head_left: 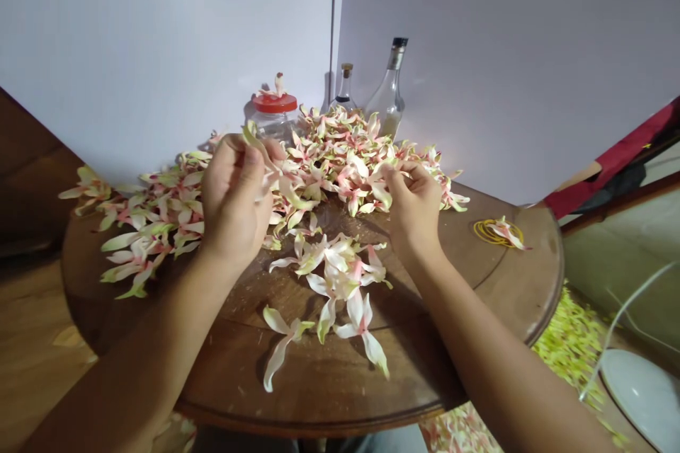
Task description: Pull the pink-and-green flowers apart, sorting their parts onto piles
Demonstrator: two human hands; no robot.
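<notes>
Left hand (pixel 234 205) raised, thumb and fingers pinching the pale green tip of a cream-and-pink flower (pixel 256 143). Right hand (pixel 413 209) raised level with it, fingertips (pixel 397 170) drawn together on a second flower (pixel 380 184); grip partly hidden. Both hands are above a loose heap of flowers (pixel 329 163) spread across the far side of a round wooden tabletop (pixel 319 386). A smaller group of flowers (pixel 334 279) lies between and below the hands. Beyond the hands stand a red-lidded glass jar (pixel 273 120) and two glass bottles (pixel 389 95). Right of the right hand, yellow rubber bands (pixel 496 232) lie partly under a flower. Yellow-green trimmings (pixel 571 347) lie on the floor below
</notes>
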